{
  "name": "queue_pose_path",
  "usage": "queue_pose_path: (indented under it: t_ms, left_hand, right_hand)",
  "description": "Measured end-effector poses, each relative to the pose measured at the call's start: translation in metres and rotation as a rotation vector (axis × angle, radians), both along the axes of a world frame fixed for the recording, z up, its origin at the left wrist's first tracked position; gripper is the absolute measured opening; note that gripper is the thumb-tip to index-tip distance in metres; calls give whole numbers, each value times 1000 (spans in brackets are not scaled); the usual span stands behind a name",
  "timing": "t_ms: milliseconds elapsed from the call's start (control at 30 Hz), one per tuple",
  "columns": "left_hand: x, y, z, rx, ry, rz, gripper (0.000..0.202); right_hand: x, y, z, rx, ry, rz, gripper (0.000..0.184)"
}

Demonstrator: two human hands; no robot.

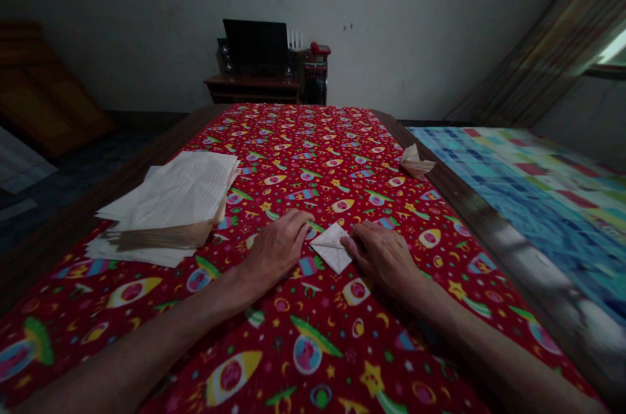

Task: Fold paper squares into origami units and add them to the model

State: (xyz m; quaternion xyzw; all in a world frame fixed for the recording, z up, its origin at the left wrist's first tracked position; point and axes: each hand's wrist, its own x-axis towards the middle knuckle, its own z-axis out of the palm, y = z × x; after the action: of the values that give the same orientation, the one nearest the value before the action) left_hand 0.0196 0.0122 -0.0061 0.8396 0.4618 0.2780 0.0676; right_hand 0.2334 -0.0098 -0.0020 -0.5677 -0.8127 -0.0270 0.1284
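A small piece of white paper (333,259), folded into a diamond, lies on the red patterned cloth (313,173). At its right corner, my right hand (384,251) has its thumb on top and its fingers curled, gripping the edge. My left hand (278,244) rests on the cloth just left of the paper, fingers bent and held together, with no paper visible in them. Its fingertips are partly hidden. Further left lies a stack of loose paper sheets (183,189), white on top with browner ones beneath.
A folded paper piece (415,163) stands by the table's right edge. The wooden table rim (462,199) shows beside the cloth. Beyond the table are a monitor (257,45) with speakers and a red telephone (320,49). To the right is a bed with a checked cover (528,205).
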Motion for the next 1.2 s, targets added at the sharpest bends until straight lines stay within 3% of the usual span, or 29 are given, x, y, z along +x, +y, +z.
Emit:
queue_pose_path:
  t_ms: [100,233,300,500,933,1033,1100,1200]
  left_hand:
    - [-4,-4,8,73,-33,-90,31]
    - [-1,-20,14,75,213,-354,44]
    - [2,-26,11,45,318,-386,47]
    - [2,-29,1,15,398,-345,52]
    - [2,-29,4,12,388,-329,48]
    - [2,-30,5,8,396,-318,47]
    - [3,-30,5,8,393,-311,47]
    - [3,-31,6,14,382,-305,47]
  right_hand:
    - [0,0,0,5,6,9,29]
    - [0,-1,0,5,11,11,27]
    - [-1,-2,1,6,16,12,28]
    - [-2,-3,-1,26,-8,-1,29]
    - [0,-8,3,132,-20,-35,24]
    - [-1,-18,5,188,-45,157,20]
    - [-1,-27,3,230,-47,334,30]
    - [2,-37,-1,188,-54,372,45]
